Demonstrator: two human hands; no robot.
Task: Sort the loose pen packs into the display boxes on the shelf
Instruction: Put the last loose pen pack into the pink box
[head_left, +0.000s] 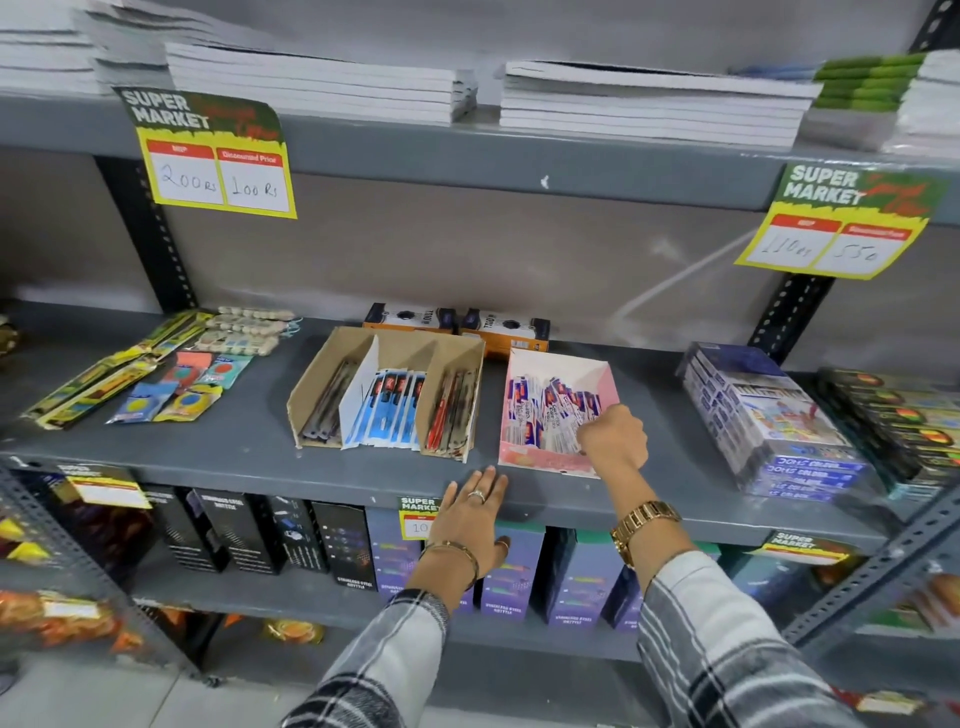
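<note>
A brown cardboard display box (387, 340) with three compartments stands on the grey shelf (249, 447): dark pens at left, blue pen packs (387, 410) in the middle, red pens (451, 413) at right. Beside it on the right stands a pink display box (558, 364) full of white and purple pen packs (540, 415). My right hand (613, 439) reaches into the pink box's front right corner, fingers closed on some of those packs. My left hand (470, 517) lies flat and spread on the shelf's front edge, holding nothing.
Two orange and dark boxes (457, 325) stand behind the display boxes. Loose stationery packs (156, 384) lie at the shelf's left. Stacked colour-pencil packs (769, 421) sit at right. Notebooks fill the shelf above, boxed bottles the shelf below. Price tags hang from shelf edges.
</note>
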